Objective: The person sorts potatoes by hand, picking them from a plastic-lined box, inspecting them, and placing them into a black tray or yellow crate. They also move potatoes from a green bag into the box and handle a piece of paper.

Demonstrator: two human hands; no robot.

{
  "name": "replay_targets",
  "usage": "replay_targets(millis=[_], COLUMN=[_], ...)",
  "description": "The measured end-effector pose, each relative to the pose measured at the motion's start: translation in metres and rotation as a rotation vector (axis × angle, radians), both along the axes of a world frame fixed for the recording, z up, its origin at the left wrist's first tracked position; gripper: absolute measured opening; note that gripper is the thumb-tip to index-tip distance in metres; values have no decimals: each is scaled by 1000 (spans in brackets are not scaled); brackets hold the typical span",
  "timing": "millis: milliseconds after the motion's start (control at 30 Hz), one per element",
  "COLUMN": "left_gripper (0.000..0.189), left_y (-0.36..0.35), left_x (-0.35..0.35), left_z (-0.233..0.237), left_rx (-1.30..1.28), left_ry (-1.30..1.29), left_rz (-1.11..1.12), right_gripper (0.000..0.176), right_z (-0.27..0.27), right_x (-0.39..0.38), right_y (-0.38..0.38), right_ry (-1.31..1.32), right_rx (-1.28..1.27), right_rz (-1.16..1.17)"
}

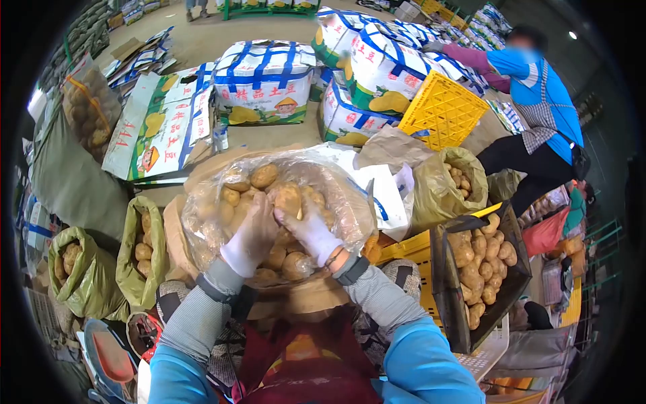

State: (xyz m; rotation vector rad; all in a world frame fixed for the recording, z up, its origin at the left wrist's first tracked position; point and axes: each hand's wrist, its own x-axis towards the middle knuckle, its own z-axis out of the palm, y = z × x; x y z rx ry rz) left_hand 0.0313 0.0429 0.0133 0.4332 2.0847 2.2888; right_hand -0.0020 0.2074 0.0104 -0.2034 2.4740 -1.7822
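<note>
In front of me is a carton lined with clear plastic film (353, 202), filled with potatoes (264, 176). Above this pile, a single large potato (289, 198) is held between my two gloved hands. My left hand (252, 233) closes on its left side, fingertips up against it. My right hand (310, 233) grips it from the right and below, with the thumb across its lower front. Both gloves are whitish, and the undersides of the fingers are hidden.
A black-lined yellow crate (444, 296) of potatoes stands at right. Green bags (140, 252) of potatoes stand at left, another green bag (431, 192) at right. Printed cartons (264, 84) and a tilted yellow crate (444, 111) lie ahead. A co-worker (538, 94) bends over cartons.
</note>
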Motion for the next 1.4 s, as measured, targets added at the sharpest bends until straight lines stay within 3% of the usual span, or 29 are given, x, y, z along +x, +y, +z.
replay_targets(millis=[100, 200, 233, 267, 300, 333, 433, 500, 567, 667, 767, 833, 867, 933, 967, 1033, 1100, 1167, 1200, 1233, 1300, 1367, 1400], left_gripper=[65, 75, 76, 74, 68, 66, 69, 86, 88, 84, 80, 77, 76, 73, 72, 70, 68, 66, 73, 79, 77, 68, 55], left_y=[4, -3, -11, -17, -15, -20, -23, -9, 0, 6, 9, 11, 10, 4, -2, -21, -50, -91, -69, -86, -69, -67, -71], left_x=[-1, -2, -6, -10, -7, -11, -11, 9, 25, 22, 14, 9, 6, 0, -2, -8, -16, -29, -3, -15, -5, -5, -13], left_z=[-4, 32, 35, 33, 34, 27, 13, 39, 38, 26, 17, 12, 9, 2, -5, -22, -48, -94, -46, -55, -24, -8, 3], left_rx=[330, 742, 756, 695, 755, 725, 583, 409, 351, 326, 312, 293, 293, 303, 312, 333, 381, 453, 390, 420, 441, 355, 382], left_ry=[-201, -336, -236, -214, -310, -330, -330, -402, -507, -573, -594, -596, -599, -588, -586, -574, -541, -501, -538, -510, -543, -516, -533], left_rz=[-137, -292, -419, -384, -209, -225, -263, -231, -183, -98, -49, -28, -22, -4, 7, 21, 24, 21, 40, -79, 111, 144, -23], right_gripper=[83, 69, 63, 58, 52, 51, 51, 74, 73, 69, 76, 83, 84, 76, 66, 40, 20, 18, 18, 19, 23, 23, 21], right_z=[40, 60, 47, 70, 104, 135, 206, 243, 279, 338, 406, 434, 426, 415, 401, 334, 281, 226, 212, 214, 213, 206, 196], right_x=[11, 17, 9, 15, 30, 49, 125, 184, 249, 335, 401, 449, 467, 467, 462, 423, 348, 270, 231, 205, 148, 104, 81], right_y=[4, 27, 44, 66, 85, 113, 205, 268, 324, 402, 512, 640, 680, 694, 694, 763, 718, 695, 649, 591, 499, 421, 390], right_ry=[-385, -556, -504, -409, -321, -107, 421, 636, 938, 1230, 1376, 1167, 1196, 973, 708, 804, 635, 557, 609, 654, 447, 275, 201], right_rx=[-486, -810, -1020, -1067, -1110, -1120, -908, -695, -372, -186, -78, -8, -265, -286, -50, 209, 122, 135, 38, -57, -267, -294, -257], right_rz=[134, 25, 78, 44, 19, 5, -290, -456, -748, -1003, -1340, -1907, -1862, -1866, -1906, -1617, -1639, -1609, -1446, -1285, -1078, -781, -707])
